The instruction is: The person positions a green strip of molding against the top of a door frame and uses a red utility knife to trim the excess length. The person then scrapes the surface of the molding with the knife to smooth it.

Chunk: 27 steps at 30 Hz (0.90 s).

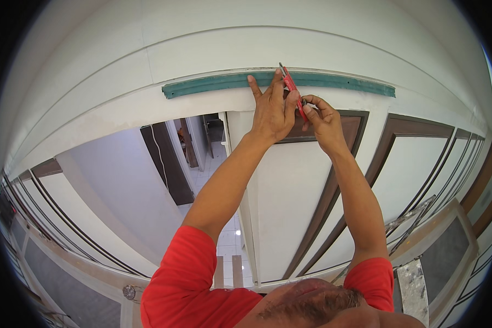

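A long teal strip [213, 83] runs along the white wall above a doorway. My left hand [271, 109] reaches up with its fingers spread against the wall and the strip's lower edge. A red-handled cutter [291, 87] passes between my two hands, its blade tip at the strip. My right hand [321, 117] pinches the lower end of the cutter just below and right of the left hand. Both arms come up from red short sleeves.
Below the strip stands an open doorway [202, 164] onto a tiled corridor. White panels with dark brown frames [399, 158] line the wall left and right. A metal ladder [407, 224] leans at the lower right.
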Available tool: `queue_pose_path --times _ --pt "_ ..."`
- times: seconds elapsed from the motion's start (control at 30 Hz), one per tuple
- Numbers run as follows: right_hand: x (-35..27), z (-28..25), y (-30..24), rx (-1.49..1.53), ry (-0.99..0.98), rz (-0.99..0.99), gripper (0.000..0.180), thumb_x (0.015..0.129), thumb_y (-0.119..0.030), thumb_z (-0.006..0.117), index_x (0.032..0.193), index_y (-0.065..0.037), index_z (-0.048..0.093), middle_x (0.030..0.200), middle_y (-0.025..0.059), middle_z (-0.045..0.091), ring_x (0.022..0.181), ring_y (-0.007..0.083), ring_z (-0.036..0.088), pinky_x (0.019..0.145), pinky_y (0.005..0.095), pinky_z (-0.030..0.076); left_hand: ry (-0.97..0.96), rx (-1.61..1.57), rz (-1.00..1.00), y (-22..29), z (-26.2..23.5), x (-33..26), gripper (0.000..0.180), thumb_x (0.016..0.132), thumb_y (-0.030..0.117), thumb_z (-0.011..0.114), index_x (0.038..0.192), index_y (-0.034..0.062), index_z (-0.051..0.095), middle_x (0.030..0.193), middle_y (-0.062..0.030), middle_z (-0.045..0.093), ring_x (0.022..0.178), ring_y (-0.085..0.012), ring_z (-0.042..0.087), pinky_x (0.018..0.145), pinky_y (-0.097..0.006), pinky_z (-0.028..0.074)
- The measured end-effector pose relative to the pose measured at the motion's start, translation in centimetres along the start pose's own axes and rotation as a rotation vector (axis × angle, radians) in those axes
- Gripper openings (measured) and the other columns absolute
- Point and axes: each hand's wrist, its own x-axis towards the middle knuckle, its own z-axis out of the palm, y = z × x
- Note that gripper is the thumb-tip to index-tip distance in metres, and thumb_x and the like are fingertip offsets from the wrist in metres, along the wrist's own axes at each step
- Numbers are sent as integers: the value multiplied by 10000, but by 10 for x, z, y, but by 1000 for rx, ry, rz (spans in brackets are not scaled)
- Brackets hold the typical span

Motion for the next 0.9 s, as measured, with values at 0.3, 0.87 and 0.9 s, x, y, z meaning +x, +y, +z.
queue_pose_path --times 0.3,0.87,0.9 --pt "-3 2 7 68 10 -108 325 1015 -116 650 1311 17 629 1168 95 694 838 137 663 705 269 554 42 -7 -12 -1 7 1 676 1075 335 479 1521 -126 264 1121 -154 676 1117 -304 667 1182 -681 -115" --pt "2 -6 9 260 -20 73 358 1032 -113 622 1375 -10 626 1158 79 708 1027 149 667 723 276 552 17 -24 -50 6 6 2 728 1072 413 476 1514 -129 272 1141 -170 683 1149 -287 672 1180 -652 -168" --pt "4 -9 10 262 -33 69 363 1032 -111 618 1381 -8 620 1158 80 708 1031 148 668 726 277 556 9 -32 -58 7 6 3 733 1073 416 475 1517 -129 266 1138 -168 683 1152 -288 670 1179 -652 -170"
